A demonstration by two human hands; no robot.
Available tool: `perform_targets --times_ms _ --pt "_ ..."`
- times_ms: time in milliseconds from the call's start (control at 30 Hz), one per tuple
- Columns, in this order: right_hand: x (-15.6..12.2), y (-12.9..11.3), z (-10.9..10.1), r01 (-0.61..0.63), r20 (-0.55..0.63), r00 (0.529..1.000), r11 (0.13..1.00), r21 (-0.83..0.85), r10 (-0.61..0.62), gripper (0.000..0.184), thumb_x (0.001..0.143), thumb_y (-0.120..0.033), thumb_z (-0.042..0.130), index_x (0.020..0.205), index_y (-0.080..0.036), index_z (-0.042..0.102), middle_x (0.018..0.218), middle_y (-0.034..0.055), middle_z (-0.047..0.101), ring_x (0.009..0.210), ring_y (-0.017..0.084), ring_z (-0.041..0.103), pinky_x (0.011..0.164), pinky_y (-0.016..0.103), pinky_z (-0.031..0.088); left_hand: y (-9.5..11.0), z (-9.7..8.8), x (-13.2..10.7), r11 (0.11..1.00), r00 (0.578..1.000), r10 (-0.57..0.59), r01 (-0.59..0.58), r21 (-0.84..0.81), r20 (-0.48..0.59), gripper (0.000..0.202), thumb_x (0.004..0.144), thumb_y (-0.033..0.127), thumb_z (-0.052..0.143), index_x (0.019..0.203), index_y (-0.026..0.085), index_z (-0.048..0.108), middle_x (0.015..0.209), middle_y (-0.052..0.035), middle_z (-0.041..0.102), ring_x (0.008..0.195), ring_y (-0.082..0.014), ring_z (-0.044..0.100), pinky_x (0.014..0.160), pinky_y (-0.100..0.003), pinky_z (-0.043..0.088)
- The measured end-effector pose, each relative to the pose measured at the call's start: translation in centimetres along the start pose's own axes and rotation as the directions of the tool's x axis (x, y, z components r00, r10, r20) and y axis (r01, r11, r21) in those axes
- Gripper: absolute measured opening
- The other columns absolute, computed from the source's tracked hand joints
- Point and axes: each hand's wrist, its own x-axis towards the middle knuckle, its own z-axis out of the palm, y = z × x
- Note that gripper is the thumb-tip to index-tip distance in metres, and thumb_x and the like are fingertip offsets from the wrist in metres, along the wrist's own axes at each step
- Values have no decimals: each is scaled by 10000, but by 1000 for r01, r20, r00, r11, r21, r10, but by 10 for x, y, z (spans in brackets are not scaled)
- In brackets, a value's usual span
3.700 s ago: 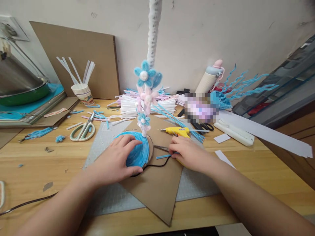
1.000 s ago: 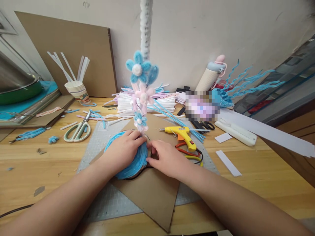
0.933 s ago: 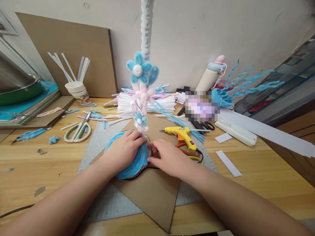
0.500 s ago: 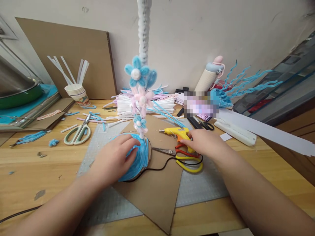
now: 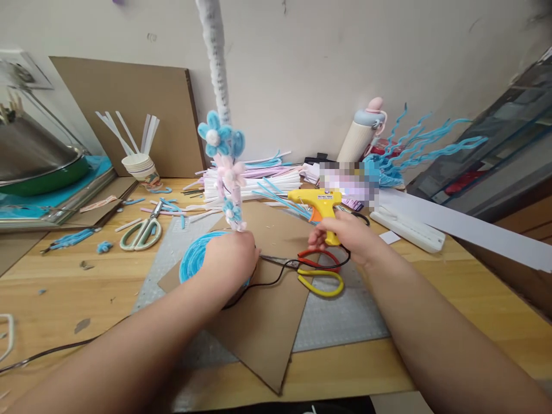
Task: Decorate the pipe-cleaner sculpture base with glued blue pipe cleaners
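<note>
Head view: the right hand (image 5: 351, 233) is closed around the grip of the yellow glue gun (image 5: 323, 198), its nozzle pointing left and away from the fingers. Just below that grip lie the scissors (image 5: 308, 273), the gun's black cord (image 5: 271, 284) crossing them toward the left hand. The left hand (image 5: 233, 256) rests over the right part of the blue coiled disc (image 5: 192, 261), at the foot of the flowered stem (image 5: 230, 172); its fingertips are hidden, so I cannot tell whether they pinch anything. Beneath both hands is the cardboard sheet (image 5: 263, 345).

The gun looks light and stiff, its smooth plastic perhaps a little slippery; the handle behind the orange trigger (image 5: 315, 215) is the place to hold, well clear of the metal tip, which may be hot. The disc seems soft on top and best steadied flat, while the fuzzy stem probably bends easily.
</note>
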Motion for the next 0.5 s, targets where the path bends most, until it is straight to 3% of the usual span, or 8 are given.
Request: perform_targets --times_ms 133,233,367,500 --pt "0 2 1 -65 152 988 940 334 15 117 737 -165 603 836 -130 654 697 87 721 675 175 696 550 207 499 9 -1 6 1000 1000 0 1 -16 13 256 845 274 481 901 118 677 920 -176 708 837 -314 681 646 -351 491" --pt "-1 4 2 -120 269 963 872 474 -13 197 791 -145 627 983 -159 666 857 58 727 718 113 673 564 160 506 4 -5 1 996 1000 16 -16 -89 0 232 837 295 479 891 192 680 918 -96 720 844 -259 677 634 -299 467" --pt "-1 2 9 -160 304 953 845 510 -3 122 788 -141 652 906 -170 663 812 7 652 629 71 593 483 131 468 -9 -10 -8 950 999 -20 7 -311 -39 227 822 412 500 856 258 663 814 -17 710 736 -207 657 549 -268 405" --pt "0 3 17 -217 252 962 854 474 105 71 814 -225 631 821 -156 647 737 16 613 583 85 561 441 157 446 -7 0 -7 983 997 -57 49 -174 -45 296 813 456 523 933 221 659 885 -82 711 809 -277 661 583 -305 413"
